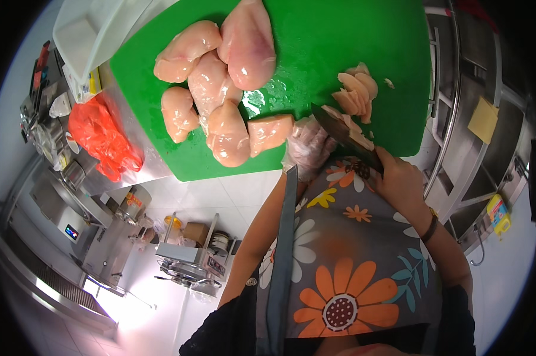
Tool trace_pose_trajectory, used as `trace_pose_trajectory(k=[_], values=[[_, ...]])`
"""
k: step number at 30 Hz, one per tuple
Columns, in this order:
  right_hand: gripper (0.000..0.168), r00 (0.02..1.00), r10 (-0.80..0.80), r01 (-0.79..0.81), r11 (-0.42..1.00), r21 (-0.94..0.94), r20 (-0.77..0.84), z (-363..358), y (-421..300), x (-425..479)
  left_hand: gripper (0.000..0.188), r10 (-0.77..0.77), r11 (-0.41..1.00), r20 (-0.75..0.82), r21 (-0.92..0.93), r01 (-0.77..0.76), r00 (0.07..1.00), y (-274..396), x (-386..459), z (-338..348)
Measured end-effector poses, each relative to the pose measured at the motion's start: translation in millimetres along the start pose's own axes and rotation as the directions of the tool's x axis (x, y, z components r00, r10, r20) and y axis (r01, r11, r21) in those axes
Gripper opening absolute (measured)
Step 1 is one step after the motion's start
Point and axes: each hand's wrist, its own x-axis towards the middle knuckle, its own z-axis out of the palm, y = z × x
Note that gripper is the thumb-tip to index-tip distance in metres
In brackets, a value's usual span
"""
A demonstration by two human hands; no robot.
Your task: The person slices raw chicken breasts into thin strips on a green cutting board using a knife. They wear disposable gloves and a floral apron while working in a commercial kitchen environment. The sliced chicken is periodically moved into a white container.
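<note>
On a green cutting board (321,44) lie several raw chicken breasts (250,49), with a cut block of chicken (270,133) next to my left hand. My left hand (311,141), in a clear plastic glove, rests with bent fingers on the board against the knife. My bare right hand (399,178) grips a kitchen knife (339,131) with a dark blade. Chicken slices (350,124) lie along the blade's far side, and a small heap of thin slices (359,91) lies beyond them. What is under my left fingers is hidden.
Clear plastic containers (79,44) stand at the upper left, above a red plastic bag (101,133) on the steel table (152,164). A metal rack (454,89) is at the right. Small chicken scraps (389,83) lie near the slices. My flowered apron is close below the board's edge.
</note>
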Motion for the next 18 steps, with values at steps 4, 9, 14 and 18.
trace_pose_trajectory(k=[4,9,14,18], values=[[0.034,1.0,-0.02,0.02,0.998,0.059,0.008,8.5,-10.9,31.3,0.037,0.006,1.0,0.01,-0.005,-0.006,1.0,4.4,6.1,-6.2],[0.027,0.956,-0.146,0.233,0.905,0.356,-0.254,26.9,1.9,50.5,0.032,0.002,0.994,0.067,-0.113,0.005,0.998,-1.4,1.9,-4.6],[0.035,0.971,-0.184,0.204,0.971,0.127,-0.151,4.9,-0.6,14.1,0.029,0.032,0.995,-0.069,-0.087,-0.038,0.997,-5.2,6.1,-0.9],[0.042,0.998,-0.065,0.067,0.996,0.064,-0.02,-7.1,0.2,3.6,0.036,0.01,0.984,0.025,-0.176,-0.005,1.0,-6.4,3.9,-1.0]])
